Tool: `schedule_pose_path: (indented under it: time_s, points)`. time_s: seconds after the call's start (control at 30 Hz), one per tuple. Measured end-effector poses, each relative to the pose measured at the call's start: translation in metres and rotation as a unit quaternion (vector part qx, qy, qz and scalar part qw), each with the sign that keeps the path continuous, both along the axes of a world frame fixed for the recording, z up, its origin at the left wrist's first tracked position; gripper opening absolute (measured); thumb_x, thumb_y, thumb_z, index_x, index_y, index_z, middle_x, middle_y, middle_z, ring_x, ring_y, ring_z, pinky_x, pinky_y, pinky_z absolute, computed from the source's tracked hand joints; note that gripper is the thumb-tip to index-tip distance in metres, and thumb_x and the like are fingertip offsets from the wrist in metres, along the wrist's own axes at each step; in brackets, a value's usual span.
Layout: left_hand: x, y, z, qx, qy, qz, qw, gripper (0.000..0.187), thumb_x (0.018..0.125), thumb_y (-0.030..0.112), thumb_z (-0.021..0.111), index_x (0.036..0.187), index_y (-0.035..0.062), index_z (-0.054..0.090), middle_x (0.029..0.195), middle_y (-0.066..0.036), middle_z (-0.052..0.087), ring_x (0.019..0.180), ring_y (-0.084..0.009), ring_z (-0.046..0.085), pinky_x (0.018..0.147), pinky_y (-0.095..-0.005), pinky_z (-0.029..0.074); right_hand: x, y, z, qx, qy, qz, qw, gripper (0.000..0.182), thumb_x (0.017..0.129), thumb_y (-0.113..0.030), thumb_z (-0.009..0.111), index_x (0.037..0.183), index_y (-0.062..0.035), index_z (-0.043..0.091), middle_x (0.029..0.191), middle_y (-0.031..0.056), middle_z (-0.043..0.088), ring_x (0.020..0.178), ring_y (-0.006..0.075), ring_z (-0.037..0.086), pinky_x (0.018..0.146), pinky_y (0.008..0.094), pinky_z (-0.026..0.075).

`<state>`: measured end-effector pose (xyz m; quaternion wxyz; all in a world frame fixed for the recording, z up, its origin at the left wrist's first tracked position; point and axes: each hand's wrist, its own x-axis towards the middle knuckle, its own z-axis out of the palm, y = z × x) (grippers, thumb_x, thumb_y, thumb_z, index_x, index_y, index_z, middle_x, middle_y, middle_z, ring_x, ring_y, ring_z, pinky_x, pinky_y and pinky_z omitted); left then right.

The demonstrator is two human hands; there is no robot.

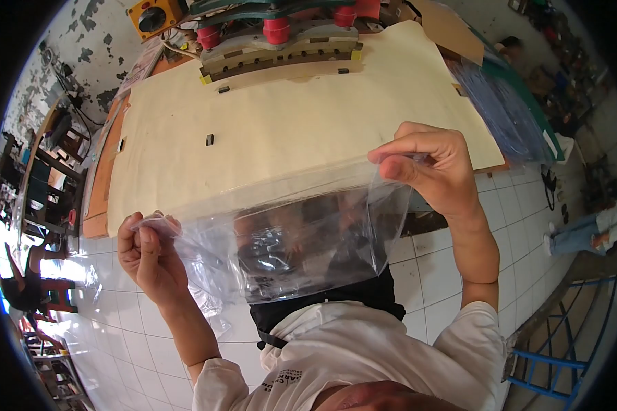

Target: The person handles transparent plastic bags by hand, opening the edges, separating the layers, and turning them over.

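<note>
A clear plastic sheet [308,246] hangs between my two hands at the near edge of the work table, its lower part in front of my waist. My left hand [151,257] pinches its left corner, thumb against curled fingers. At the upper right corner, my right hand [435,164] grips the sheet between thumb and fingers, held higher than the left. The sheet's upper edge runs along the front of the cream table covering [281,137]. Through the plastic, dark clothing and the floor show.
At the table's back stands a machine press head [281,58] with red cylinders. An orange control box [154,17] sits at the back left. Stacked clear plastic sheets [504,116] lie on the right. Farther right is a person in jeans [576,236], near a blue metal frame [562,342].
</note>
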<state>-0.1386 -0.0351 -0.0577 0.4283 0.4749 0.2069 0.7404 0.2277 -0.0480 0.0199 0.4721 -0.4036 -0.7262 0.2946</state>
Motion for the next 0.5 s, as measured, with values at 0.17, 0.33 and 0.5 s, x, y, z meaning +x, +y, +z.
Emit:
schedule_pose_path:
  time_s: [0.17,0.33,0.5]
  points:
    - [-0.004,0.002,0.004,0.009,0.026,-0.022,0.999,0.026,0.09,0.006,0.058,0.116,-0.0007,0.056,0.101,-0.012,0.064,0.093,-0.0201,0.063,0.082,-0.0354,0.052,-0.002,-0.002,0.0,0.018,0.003,-0.026,1.0,0.017,0.081,-0.014,0.073,0.086,0.0013,0.072,0.074,0.0065,0.065,0.065,0.0093,0.055,0.059,0.0214,0.041]
    - [0.004,0.018,0.014,-0.093,0.071,-0.01,0.993,0.029,0.089,0.004,0.058,0.118,-0.002,0.055,0.101,-0.01,0.063,0.09,-0.0166,0.063,0.077,-0.0307,0.054,-0.001,0.005,-0.004,0.027,0.018,-0.057,0.998,0.013,0.082,-0.01,0.07,0.086,0.0019,0.07,0.074,0.0055,0.065,0.068,0.0088,0.056,0.062,0.0216,0.042]
    - [0.023,0.04,0.042,-0.111,0.197,0.047,0.973,0.028,0.091,0.007,0.057,0.117,-0.0028,0.055,0.093,-0.008,0.065,0.079,-0.0156,0.065,0.072,-0.027,0.053,0.011,0.019,-0.006,0.004,0.002,-0.043,0.999,0.012,0.085,-0.01,0.067,0.087,0.0021,0.067,0.073,0.0024,0.063,0.068,0.0068,0.055,0.062,0.0211,0.044]
